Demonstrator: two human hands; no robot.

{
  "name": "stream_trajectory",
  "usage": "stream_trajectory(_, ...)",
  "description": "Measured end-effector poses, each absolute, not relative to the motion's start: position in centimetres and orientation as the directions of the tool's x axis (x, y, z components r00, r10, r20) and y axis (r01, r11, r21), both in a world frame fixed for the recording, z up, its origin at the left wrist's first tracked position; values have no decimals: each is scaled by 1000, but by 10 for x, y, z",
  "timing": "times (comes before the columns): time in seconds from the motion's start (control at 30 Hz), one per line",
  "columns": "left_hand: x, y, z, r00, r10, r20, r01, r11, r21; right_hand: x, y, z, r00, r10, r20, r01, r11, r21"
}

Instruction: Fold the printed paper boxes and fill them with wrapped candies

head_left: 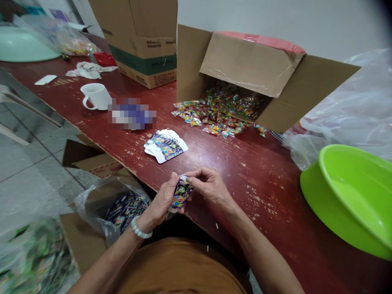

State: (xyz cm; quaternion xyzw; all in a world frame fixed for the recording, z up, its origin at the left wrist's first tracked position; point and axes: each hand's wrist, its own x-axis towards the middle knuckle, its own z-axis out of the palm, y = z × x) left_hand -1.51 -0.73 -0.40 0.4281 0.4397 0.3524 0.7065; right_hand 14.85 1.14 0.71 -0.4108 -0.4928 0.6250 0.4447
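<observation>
A printed card (181, 192) gripped between left hand (161, 200) and right hand (208, 185), fingers (193, 173) of both closed on its edges, card just off the worktop (269, 171) edge, stack of matching cards (165, 146) beyond it on the worktop

Place: a makeshift packing workroom;
Table: a long, chipped, red-painted wooden table (260, 183) is stretching across the room;
Cartons: open brown cardboard cartons (235, 69) are spilling small cellophane packets (217, 110);
Floor: grey tiles (36, 163) are showing below.
</observation>
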Motion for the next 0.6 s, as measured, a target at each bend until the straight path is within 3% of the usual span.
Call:
stream_trajectory(0.17,-13,-5,-7,333,875,-352,-178,425,887,154,1,13,-356,908,221,98,271,-958)
stream_trajectory(0.27,-11,0,-1,311,870,-383,-287,470,835,161,16,14,-417,870,263,189,367,-911)
stream_trajectory(0.37,-12,7,8,312,855,-415,-358,510,782,178,65,9,-383,895,228,335,365,-869)
stream_trajectory(0.4,-13,9,10,299,859,-415,-370,506,779,186,88,7,-304,927,222,468,348,-813)
stream_trajectory(0.47,-16,14,10,271,875,-401,-361,479,800,202,135,0,-126,970,207,784,226,-578)
stream_trajectory(0.6,-33,23,0,216,889,-403,-196,444,874,223,199,-19,8,982,190,871,86,-483)
